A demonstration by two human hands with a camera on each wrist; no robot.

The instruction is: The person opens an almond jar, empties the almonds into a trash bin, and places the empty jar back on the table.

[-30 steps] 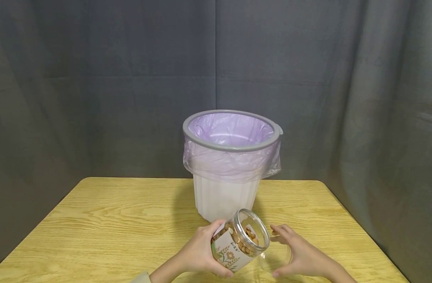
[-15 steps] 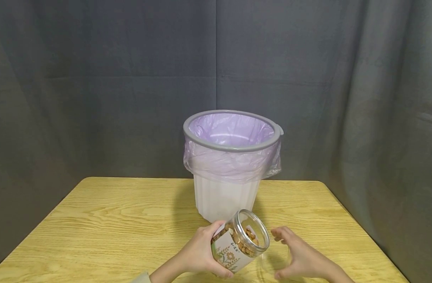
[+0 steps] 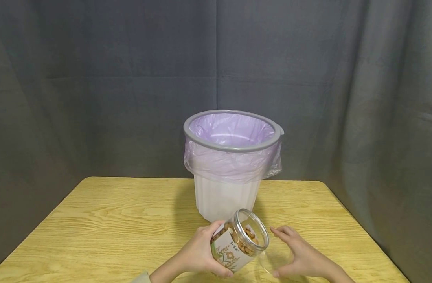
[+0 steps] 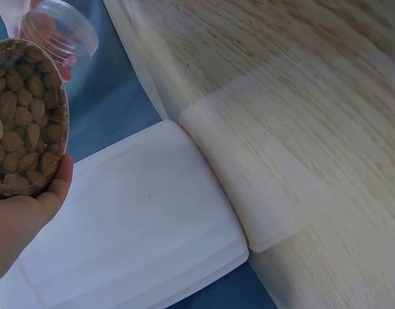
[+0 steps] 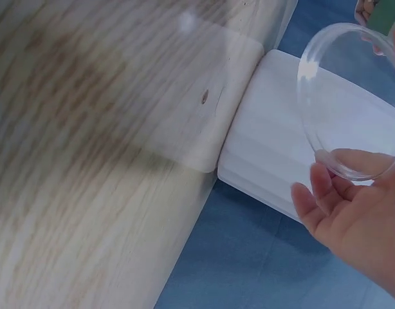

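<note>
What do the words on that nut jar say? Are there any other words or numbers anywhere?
Jar label: a few small dark marks beside a flower drawing, too small and blurred to read.
Clear lid in the right hand: no writing shows.
Bin and purple bag: no words or numbers show.
Table: none.

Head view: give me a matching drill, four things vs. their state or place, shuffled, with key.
1. jar of almonds
2. clear lid
3. bin
4. table

a. lined with a purple bag
b. tilted, open, gripped by the left hand
c. light wood, bears the bin
d. held by the right hand

Pairs: 1-b, 2-d, 3-a, 4-c
</note>
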